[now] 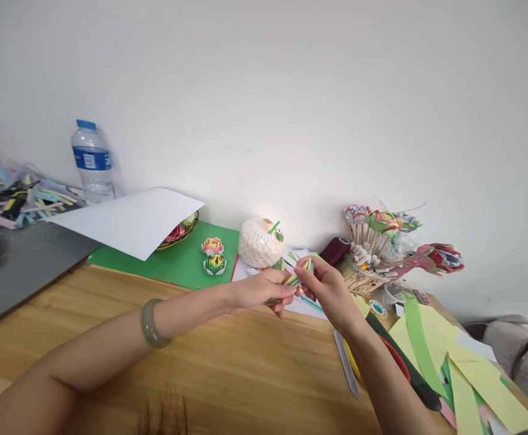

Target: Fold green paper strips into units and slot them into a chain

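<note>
Above the middle of the wooden table, my left hand [264, 289] and my right hand [322, 284] meet. Between them is a small bundle of green, white and yellow folded paper strips [295, 280]. My left fingers are closed around its lower end, while the right thumb and fingers pinch the upper end. Part of the bundle is hidden by my fingers. Just behind my hands stands a white, net-textured round object [261, 243] with a small green strip on top. Two paper flowers, one pink [212, 245] and one green [215, 264], sit left of it.
A green sheet [146, 266] lies at the back, with a white sheet [132, 217] over a flower bowl. A water bottle [92, 162] stands back left. Right are a basket of sticks [364, 275], paper flowers [384, 222], a ruler [346, 365] and yellow-green paper [495, 383].
</note>
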